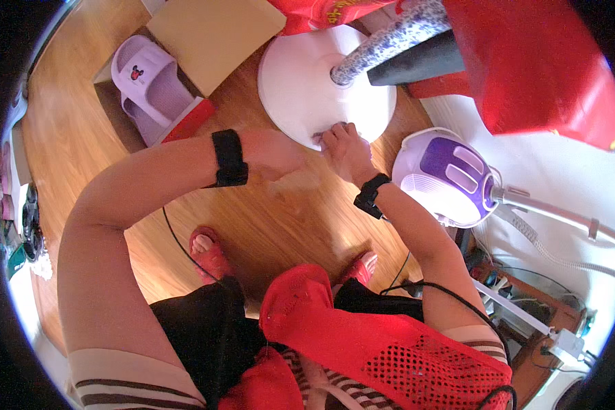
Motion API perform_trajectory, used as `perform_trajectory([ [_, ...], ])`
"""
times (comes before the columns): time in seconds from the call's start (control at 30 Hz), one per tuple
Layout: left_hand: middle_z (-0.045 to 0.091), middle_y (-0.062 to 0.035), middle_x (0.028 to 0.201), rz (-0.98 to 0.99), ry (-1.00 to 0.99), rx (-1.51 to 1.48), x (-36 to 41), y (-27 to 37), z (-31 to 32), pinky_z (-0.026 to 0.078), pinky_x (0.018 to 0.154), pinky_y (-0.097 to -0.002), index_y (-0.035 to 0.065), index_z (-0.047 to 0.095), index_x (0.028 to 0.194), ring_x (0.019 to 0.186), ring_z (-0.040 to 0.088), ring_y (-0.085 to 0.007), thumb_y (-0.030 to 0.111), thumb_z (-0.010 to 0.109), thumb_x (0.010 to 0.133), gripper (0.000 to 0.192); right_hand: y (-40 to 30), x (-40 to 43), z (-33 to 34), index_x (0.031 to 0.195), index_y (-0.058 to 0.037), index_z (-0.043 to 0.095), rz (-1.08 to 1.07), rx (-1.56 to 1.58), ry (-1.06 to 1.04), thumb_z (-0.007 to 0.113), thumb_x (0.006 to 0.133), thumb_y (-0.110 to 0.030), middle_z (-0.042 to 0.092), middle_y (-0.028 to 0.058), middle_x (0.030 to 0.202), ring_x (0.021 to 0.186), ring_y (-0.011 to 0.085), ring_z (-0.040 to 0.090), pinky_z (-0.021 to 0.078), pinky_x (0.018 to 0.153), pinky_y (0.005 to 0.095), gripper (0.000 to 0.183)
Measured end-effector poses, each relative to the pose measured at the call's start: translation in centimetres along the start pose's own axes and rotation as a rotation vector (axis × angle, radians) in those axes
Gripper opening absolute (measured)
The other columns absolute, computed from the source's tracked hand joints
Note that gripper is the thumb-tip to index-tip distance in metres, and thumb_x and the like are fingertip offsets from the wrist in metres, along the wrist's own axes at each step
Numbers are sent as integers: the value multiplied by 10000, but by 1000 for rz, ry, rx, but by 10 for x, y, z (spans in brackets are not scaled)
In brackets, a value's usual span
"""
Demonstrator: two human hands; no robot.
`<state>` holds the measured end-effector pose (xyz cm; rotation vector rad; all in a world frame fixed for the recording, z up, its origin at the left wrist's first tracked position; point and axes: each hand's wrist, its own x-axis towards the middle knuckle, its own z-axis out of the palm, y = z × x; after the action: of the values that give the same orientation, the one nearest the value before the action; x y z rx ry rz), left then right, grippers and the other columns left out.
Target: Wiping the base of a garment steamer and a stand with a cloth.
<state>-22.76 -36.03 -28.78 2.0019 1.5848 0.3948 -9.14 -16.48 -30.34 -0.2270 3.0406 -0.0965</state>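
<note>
My right hand [344, 151] is at the near edge of a round white base [297, 82], its fingers bent around something small and dark that is mostly hidden. From the base rises a speckled blue-and-white pole [400, 46]. My left hand [277, 154], blurred, is just left of the right one above the wooden floor, and its fingers cannot be made out. A black strap sits on each wrist. Red mesh fabric [415, 359] lies across my front, near my lap.
Lilac slippers [148, 87] lie in an open cardboard box [220, 36] at the upper left. A purple-and-white garment steamer [451, 177] stands on the right, beside red bags [543, 66]. Dark cables [441, 289] run near my arms and legs.
</note>
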Motion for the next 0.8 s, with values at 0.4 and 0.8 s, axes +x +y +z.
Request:
perform_trajectory([
  [0.4,658,-208,865,-35,-77,80,-16,6,-34,520,730,-475,4,654,840,840,637,-401,245,653,763,253,40,-67,0,1007,4,576,395,169,271,509,904,-231,549,234,1010,992,400,502,447,841,509,265],
  [0.8,656,-196,1015,-357,-111,93,-39,20,-107,506,856,-448,33,616,1124,982,627,-370,189,673,799,365,54,-99,9,1220,11,568,92,-173,-402,556,878,-287,529,238,1270,1189,400,437,414,931,570,454],
])
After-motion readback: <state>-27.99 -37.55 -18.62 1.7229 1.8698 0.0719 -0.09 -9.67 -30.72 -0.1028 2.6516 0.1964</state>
